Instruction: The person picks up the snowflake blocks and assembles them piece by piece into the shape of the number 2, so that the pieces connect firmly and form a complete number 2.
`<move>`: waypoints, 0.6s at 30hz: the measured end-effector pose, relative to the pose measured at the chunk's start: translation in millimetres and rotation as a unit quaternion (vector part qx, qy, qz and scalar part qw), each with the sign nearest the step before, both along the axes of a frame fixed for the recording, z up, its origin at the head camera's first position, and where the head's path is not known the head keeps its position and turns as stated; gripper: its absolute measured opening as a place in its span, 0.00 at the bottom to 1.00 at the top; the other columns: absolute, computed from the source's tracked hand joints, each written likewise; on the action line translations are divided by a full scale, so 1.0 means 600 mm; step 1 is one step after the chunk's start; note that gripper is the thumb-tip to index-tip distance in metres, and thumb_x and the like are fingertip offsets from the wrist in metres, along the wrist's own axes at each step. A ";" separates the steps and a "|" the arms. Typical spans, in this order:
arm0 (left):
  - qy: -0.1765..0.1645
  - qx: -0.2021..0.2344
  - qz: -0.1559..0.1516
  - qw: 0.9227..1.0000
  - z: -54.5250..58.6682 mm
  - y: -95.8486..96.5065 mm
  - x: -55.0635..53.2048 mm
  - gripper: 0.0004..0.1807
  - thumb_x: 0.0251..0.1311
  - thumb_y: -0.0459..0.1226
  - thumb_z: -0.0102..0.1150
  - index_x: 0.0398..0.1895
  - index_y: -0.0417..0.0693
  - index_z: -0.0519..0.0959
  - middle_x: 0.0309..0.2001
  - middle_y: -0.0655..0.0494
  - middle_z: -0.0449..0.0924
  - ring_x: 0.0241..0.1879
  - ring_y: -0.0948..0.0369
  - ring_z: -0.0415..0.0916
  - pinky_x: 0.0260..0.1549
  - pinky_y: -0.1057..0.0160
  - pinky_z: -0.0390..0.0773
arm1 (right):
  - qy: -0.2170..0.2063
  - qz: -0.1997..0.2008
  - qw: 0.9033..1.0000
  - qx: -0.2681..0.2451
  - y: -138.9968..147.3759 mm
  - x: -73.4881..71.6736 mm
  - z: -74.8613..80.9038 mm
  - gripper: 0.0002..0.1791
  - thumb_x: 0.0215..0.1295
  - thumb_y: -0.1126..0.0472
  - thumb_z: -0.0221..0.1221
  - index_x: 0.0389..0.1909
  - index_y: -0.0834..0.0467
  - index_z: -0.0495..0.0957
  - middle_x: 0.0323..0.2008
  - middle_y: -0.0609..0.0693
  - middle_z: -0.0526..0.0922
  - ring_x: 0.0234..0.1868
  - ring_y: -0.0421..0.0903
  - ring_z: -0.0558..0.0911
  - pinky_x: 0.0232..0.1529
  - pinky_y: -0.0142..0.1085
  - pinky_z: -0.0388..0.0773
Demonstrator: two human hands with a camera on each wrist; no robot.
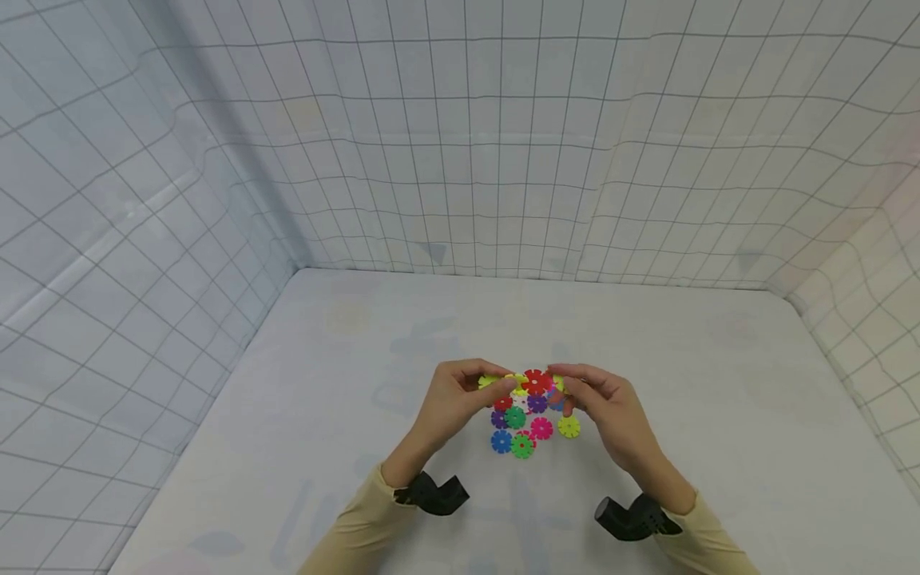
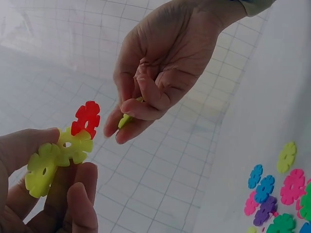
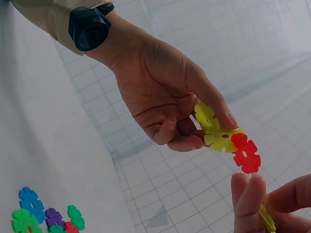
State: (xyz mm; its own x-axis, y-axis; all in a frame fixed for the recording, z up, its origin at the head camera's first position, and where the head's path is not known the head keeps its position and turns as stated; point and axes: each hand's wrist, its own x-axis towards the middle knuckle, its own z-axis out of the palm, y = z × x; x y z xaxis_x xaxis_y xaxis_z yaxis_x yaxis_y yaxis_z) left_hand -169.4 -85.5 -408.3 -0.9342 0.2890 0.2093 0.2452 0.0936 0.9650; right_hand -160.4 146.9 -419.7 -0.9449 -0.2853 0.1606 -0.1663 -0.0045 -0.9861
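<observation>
**Gridded walls [image 1: 496, 120] around a pale tabletop [image 1: 323, 359], joining work under way**

The left grip [image 1: 460, 391] has its thumb and fingers closed to a pinch on a middle yellow disc [image 2: 75, 145]. Joined to that one, and tucked toward the palm, is an end yellow disc [image 2: 43, 170]; on its other side a red disc [image 2: 87, 119] sticks out, free of the fingers. Together the three make a short chain, raised above the tabletop.

The right grip [image 1: 611, 403] pinches a loose yellow disc [image 3: 267, 219], seen almost edge-on and largely covered by fingers. It is near the red disc, but the two do not look joined.

Under and just nearer than the hands, roughly midway between the tabletop's left and right edges and well apart from its far edge, lies a loose cluster: a blue disc [image 1: 501, 441], a bright green disc [image 1: 522, 446], a pink disc [image 1: 541, 429] and others, some overlapping. A separate yellow disc [image 1: 569, 426] lies at the cluster's right side.

The step in hand seems to be lengthening the chain. The next move probably calls for turning the loose piece until one of its slots faces a red slot, then pushing them together while the left pinch steadies the chain.
</observation>
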 end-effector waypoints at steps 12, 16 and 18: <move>-0.028 0.013 0.014 0.999 -0.001 -0.003 -0.001 0.08 0.59 0.34 0.63 0.39 0.40 0.85 0.29 0.53 0.83 0.24 0.56 0.75 0.27 0.64 0.76 | 0.061 -0.028 0.998 -0.021 0.000 0.006 0.008 0.13 0.67 0.70 0.55 0.49 0.68 0.65 0.36 0.62 0.84 0.26 0.50 0.81 0.37 0.32 0.80; -0.033 0.024 0.009 0.999 0.000 -0.003 -0.001 0.08 0.60 0.32 0.62 0.40 0.37 0.84 0.30 0.49 0.83 0.25 0.51 0.75 0.27 0.64 0.76 | 0.132 -0.025 0.991 -0.025 -0.003 0.006 0.003 0.08 0.64 0.76 0.54 0.43 0.69 0.70 0.34 0.65 0.83 0.24 0.49 0.81 0.29 0.32 0.80; -0.035 0.028 0.006 0.999 0.000 -0.002 -0.001 0.08 0.60 0.31 0.61 0.41 0.36 0.84 0.31 0.48 0.83 0.25 0.51 0.75 0.27 0.63 0.76 | 0.154 -0.021 0.987 -0.033 -0.004 0.006 0.001 0.09 0.63 0.79 0.54 0.43 0.69 0.72 0.34 0.65 0.83 0.24 0.48 0.82 0.26 0.33 0.80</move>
